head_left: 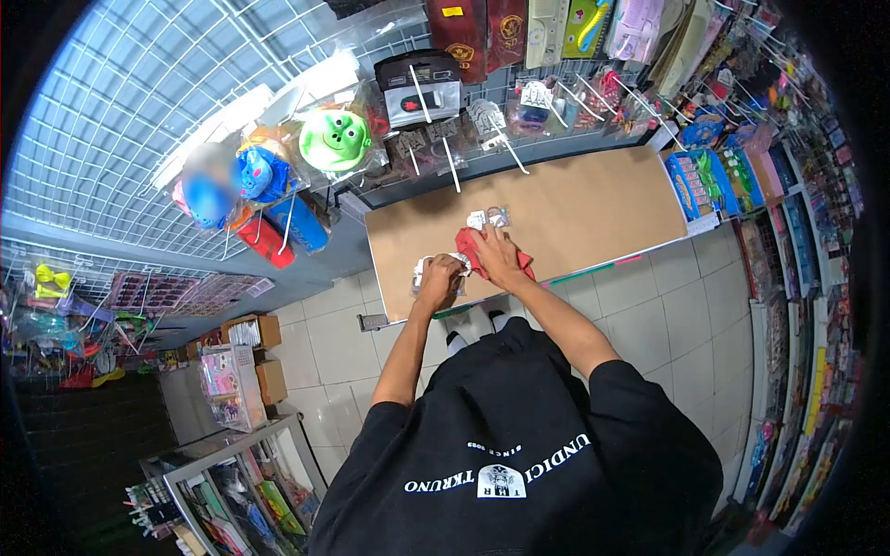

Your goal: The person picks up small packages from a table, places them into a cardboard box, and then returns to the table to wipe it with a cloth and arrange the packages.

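Note:
My right hand [498, 257] is on a bunched red cloth [521, 261] lying on the brown shelf [593, 199], its fingers bent into the fabric. Close beside it, my left hand [442, 277] is curled over a small clear packet with a white card [420, 271] near the shelf's front edge. What its fingertips grip is partly hidden. Something white with a pattern shows between the two hands. Just beyond the cloth lie a small white-carded packet [476, 220] and a clear packet [499, 217] with a small item inside.
White wire grid with hooks hangs behind the shelf, holding a green face-shaped item [335, 140] and a black-and-white package [418, 90]. Bare hooks [513, 153] jut out over the shelf. Blue display boxes [695, 183] stand at its right end. A glass case [246, 482] is at lower left.

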### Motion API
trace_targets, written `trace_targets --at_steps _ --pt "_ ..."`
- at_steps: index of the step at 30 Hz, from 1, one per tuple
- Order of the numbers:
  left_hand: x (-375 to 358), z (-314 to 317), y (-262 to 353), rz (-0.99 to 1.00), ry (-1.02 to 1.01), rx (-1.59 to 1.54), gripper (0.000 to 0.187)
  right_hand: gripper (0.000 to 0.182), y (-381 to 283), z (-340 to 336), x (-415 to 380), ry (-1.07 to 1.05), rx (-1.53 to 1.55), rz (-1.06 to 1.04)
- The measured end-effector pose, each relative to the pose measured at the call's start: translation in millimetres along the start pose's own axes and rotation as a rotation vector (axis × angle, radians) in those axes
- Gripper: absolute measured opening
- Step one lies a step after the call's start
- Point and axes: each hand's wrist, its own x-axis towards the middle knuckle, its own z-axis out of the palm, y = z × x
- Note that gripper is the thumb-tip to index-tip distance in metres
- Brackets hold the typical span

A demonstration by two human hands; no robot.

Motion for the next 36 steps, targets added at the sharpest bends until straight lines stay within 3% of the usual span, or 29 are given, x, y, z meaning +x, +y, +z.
trace_targets --at_steps 5,8,11,13,15,20,24,27,28,32,35,36 --pt "5.1 -6.5 1.3 0.004 -0.074 -0.066 0.015 0.036 30.2 -9.8 -2.9 -0.02 -0.083 0.091" --pt "18.0 -6.5 -0.4 0.105 0.077 -0.135 0.011 0.037 45.0 -33.3 -13.9 0.17 0.364 0.241" --pt "40.8 -30.1 32.1 -0.328 -0.081 -0.505 0.014 0.039 72.9 -28.9 -27.0 0.443 0.598 0.455" --pt "57.3 -15.8 28.9 -0.289 0.001 -0.735 0.015 0.038 90.8 -45.1 -42.2 0.456 0.944 0.653" --pt "79.0 7.8 22.1 -0.308 0.045 -1.106 0.017 0.035 111.8 -46.7 -55.8 0.581 0.934 0.682" --pt "111.8 22.9 37.8 -0.605 0.17 -1.374 0.024 0.036 129.9 -63.5 -96.4 0.604 1.037 0.803" --pt "111.8 53.2 8.3 -0.887 0.261 -1.355 0.028 0.037 133.3 -66.4 -123.0 0.579 1.083 0.859" --pt "115.3 48.9 7.3 -0.915 0.323 -1.181 0.029 0.037 134.2 -61.7 -133.1 0.564 1.002 0.876" --pt "115.7 51.3 -10.2 -0.805 0.228 -0.887 0.033 0.038 130.6 -62.2 -133.3 0.541 1.024 0.872" --pt "85.3 34.0 -22.5 -0.522 0.471 -0.525 0.034 0.038 116.3 -61.8 -129.1 0.457 1.028 0.839" --pt "41.4 -19.6 -11.2 -0.265 0.112 -0.183 0.036 0.036 103.6 -56.7 -117.7 0.41 1.053 0.76" --pt "29.7 -29.8 -15.4 -0.252 -0.147 -0.08 0.039 0.036 99.9 -55.2 -114.0 0.379 1.064 0.73"
